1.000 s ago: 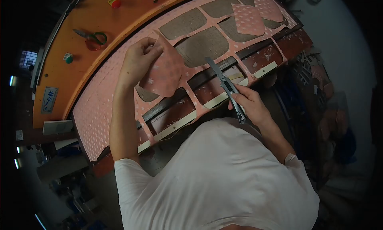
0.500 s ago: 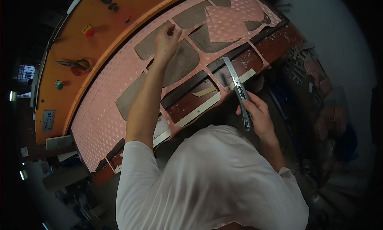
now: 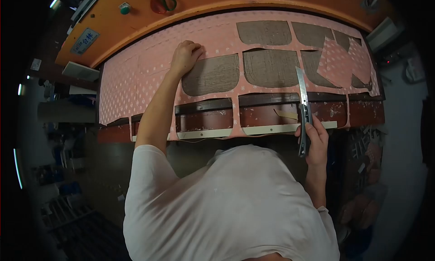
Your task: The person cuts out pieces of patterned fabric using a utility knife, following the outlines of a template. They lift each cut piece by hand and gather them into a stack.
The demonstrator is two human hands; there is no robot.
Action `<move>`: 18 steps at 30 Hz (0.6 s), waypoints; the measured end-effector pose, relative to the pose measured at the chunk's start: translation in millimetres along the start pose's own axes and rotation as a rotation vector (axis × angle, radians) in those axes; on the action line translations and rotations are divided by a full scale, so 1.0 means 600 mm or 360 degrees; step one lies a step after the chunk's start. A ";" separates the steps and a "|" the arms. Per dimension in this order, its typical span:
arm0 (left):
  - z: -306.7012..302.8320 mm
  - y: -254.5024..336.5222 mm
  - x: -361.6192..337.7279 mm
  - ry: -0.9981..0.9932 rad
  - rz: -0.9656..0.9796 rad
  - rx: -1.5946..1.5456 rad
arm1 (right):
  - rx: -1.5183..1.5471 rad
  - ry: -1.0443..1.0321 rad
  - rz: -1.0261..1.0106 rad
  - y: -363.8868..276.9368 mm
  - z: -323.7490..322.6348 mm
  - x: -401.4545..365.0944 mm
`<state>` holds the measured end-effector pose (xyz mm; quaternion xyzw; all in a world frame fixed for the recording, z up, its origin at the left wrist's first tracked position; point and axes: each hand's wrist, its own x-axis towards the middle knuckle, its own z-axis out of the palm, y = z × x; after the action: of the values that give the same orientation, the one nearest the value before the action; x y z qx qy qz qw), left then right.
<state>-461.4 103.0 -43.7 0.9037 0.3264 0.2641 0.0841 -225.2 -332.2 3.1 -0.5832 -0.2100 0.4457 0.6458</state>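
Pink patterned fabric (image 3: pixel 122 86) with several cut-out openings lies across the worktable. My left hand (image 3: pixel 186 57) is on the fabric at the upper left corner of one opening, its fingers bent together; what they hold, if anything, is too small to make out. In my right hand (image 3: pixel 317 138) is a box cutter (image 3: pixel 303 111), its blade extended and pointing away from me over the front row of openings. Loose pink pieces (image 3: pixel 337 64) lie overlapped at the right end of the fabric.
Behind the fabric runs an orange machine beam (image 3: pixel 204 19) bearing scissors (image 3: pixel 158 4) and a green button (image 3: pixel 124 8). A pale strip (image 3: pixel 272 130) lies along the table's front edge. Fabric scraps (image 3: pixel 362 206) hang or lie at the lower right.
The view has turned and shifted left along the table. My left hand is now by an opening farther left on the fabric. The box cutter is still in my right hand.
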 end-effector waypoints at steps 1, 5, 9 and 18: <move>0.005 -0.008 0.004 0.0010 0.0050 0.0000 | -0.0023 -0.0006 -0.0028 -0.003 0.020 0.004; 0.016 -0.024 0.038 -0.0076 0.0123 0.0077 | -0.0139 -0.0034 -0.0038 0.004 0.077 0.009; 0.050 -0.071 0.083 -0.0033 0.0208 0.0079 | -0.0230 0.0015 -0.0048 0.008 0.129 0.000; 0.050 -0.089 0.148 -0.0248 -0.0008 0.0127 | -0.0234 0.0326 -0.0038 0.036 0.189 -0.044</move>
<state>-417.3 201.4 -48.8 0.9233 0.3312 0.1797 0.0738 -336.0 -291.4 15.9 -0.6688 -0.1821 0.3595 0.6247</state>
